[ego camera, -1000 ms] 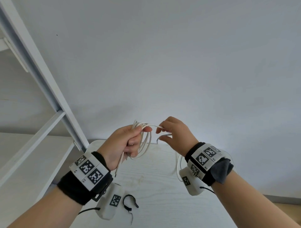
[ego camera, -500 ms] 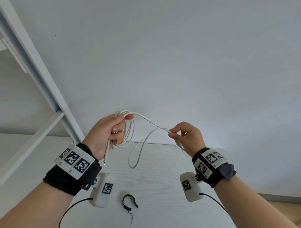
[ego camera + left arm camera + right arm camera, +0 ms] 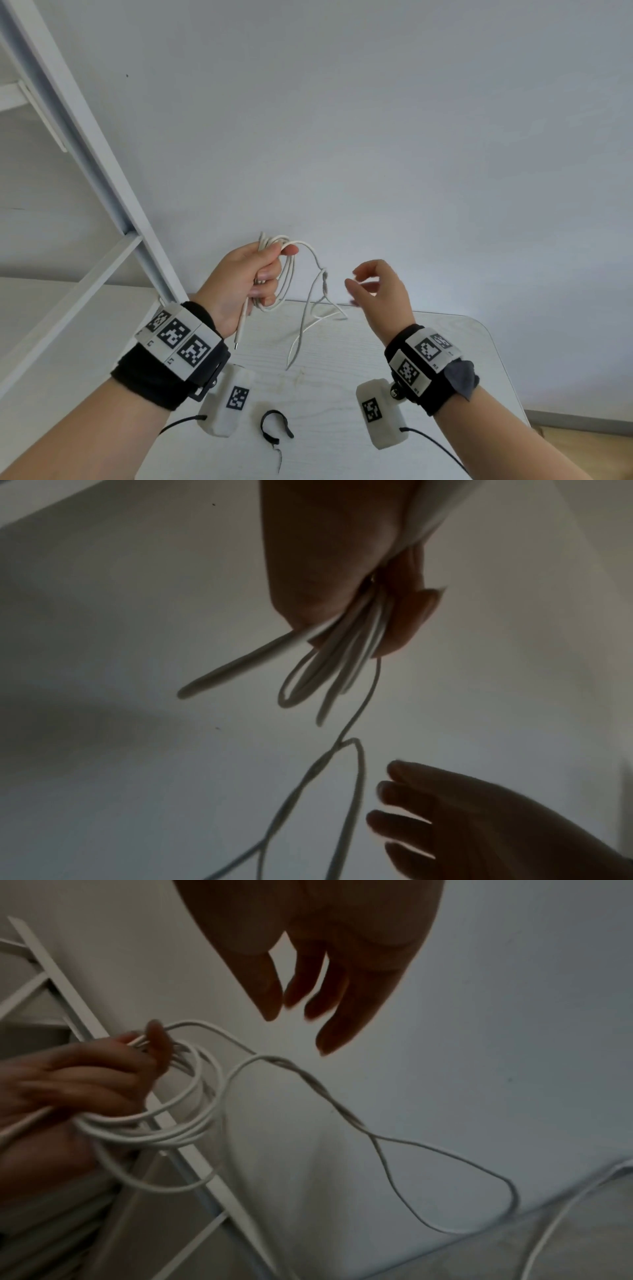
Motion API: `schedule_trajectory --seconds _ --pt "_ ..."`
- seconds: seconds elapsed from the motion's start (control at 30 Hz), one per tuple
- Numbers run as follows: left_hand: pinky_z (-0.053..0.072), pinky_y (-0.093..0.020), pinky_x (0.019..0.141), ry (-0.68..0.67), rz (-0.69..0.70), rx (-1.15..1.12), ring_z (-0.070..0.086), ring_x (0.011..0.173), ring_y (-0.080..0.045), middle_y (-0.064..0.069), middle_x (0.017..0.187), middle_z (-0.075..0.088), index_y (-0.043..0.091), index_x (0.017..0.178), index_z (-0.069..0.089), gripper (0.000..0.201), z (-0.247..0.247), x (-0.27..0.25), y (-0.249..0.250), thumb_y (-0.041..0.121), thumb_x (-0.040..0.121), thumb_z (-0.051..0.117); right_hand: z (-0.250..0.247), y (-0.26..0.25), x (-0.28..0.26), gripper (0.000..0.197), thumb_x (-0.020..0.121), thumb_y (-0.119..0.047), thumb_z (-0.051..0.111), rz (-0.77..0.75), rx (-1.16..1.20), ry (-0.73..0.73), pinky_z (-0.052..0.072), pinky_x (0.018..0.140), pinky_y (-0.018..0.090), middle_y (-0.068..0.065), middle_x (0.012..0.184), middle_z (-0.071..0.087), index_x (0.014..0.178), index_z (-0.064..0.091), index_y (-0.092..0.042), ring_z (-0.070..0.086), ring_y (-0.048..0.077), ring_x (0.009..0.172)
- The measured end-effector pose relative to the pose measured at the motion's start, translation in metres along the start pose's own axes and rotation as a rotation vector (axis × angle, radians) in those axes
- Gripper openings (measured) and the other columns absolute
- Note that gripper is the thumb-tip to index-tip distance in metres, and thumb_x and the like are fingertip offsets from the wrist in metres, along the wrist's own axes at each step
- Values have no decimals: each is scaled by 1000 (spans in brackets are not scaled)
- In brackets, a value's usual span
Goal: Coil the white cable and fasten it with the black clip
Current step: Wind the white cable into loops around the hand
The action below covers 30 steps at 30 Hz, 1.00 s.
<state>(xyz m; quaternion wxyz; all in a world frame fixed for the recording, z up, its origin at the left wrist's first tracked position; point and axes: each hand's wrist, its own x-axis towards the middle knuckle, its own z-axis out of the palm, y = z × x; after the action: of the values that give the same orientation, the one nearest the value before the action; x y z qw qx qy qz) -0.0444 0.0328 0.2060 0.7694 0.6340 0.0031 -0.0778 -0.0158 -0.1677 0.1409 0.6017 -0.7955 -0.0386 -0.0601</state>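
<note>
My left hand (image 3: 255,277) is raised above the table and grips several coiled loops of the white cable (image 3: 286,274); one plug end (image 3: 239,334) hangs below the fist. A loose, twisted length of the white cable (image 3: 342,1110) droops from the coil down to the table. My right hand (image 3: 371,284) hovers just right of that loose strand, fingers relaxed and holding nothing. In the left wrist view the cable loops (image 3: 342,658) poke out past my curled fingers (image 3: 407,620). The black clip (image 3: 274,425) lies open on the table near my wrists.
The white wooden table (image 3: 445,342) has a rounded far right corner. A white shelf frame (image 3: 102,164) slants up at the left, close to my left hand. A plain white wall (image 3: 376,137) stands behind.
My right hand let go of the cable strand and opened; the freed strand dropped and twisted on itself. My left hand stayed raised with the coil.
</note>
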Motion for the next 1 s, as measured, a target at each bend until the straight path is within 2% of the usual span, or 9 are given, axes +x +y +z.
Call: schedule_trajectory --seconds 0.03,0.07,0.17,0.3,0.43,0.63,0.77,0.87,1.0 --pt "32 -19 39 -9 6 11 23 36 -5 9 48 29 9 96 62 26 3 1 0 23 97 41 5 -6 -4 4 87 -23 58 65 35 -99 55 67 25 -2 88 62 86 58 -20 64 18 79" --pt "32 -19 40 -20 11 26 23 36 -5 9 49 29 9 96 63 26 6 1 0 24 97 41 10 -9 -7 17 90 -30 52 121 54 -220 54 66 27 -2 85 65 89 62 -16 64 18 79" --pt "32 -20 41 -48 25 68 24 38 -6 8 50 30 9 96 64 27 14 3 -2 25 97 43 23 -17 -11 28 93 -35 46 187 119 -400 45 59 18 -6 81 71 98 65 -14 60 5 66" --pt "33 -17 40 -6 87 -11 26 37 -5 9 49 33 11 94 63 25 0 8 5 27 96 44 13 -7 5 22 94 -18 46 178 143 -176 34 51 12 -2 66 67 87 66 -15 51 -6 47" --pt "33 -15 38 103 158 -115 27 35 -2 10 46 34 14 89 64 25 -26 12 13 26 97 43 -17 23 25 28 95 -16 44 309 116 -51 41 53 19 -5 62 69 76 64 -15 48 9 59" --pt "33 -11 39 134 238 -462 30 31 -2 9 42 37 20 85 56 19 -57 12 43 27 94 41 -54 86 46 27 95 -14 41 588 96 121 45 51 22 -8 40 63 75 59 -8 50 12 54" --pt "35 -10 43 139 352 -513 33 32 -4 8 42 41 22 85 57 12 -84 8 68 29 87 47 -84 129 44 32 96 -14 40 713 85 263 44 36 17 -2 40 63 69 55 -5 48 16 55" --pt "38 -12 43 77 401 -644 36 32 -4 7 42 45 19 86 61 14 -104 10 77 26 89 49 -98 148 44 35 97 -13 37 798 76 307 44 42 24 3 44 66 66 51 -5 47 18 57" --pt "46 -19 45 -135 495 -832 44 33 -7 3 45 53 9 92 62 9 -131 12 78 13 86 58 -110 157 41 33 96 -12 36 839 35 355 42 36 19 1 35 60 66 49 -5 45 18 57"
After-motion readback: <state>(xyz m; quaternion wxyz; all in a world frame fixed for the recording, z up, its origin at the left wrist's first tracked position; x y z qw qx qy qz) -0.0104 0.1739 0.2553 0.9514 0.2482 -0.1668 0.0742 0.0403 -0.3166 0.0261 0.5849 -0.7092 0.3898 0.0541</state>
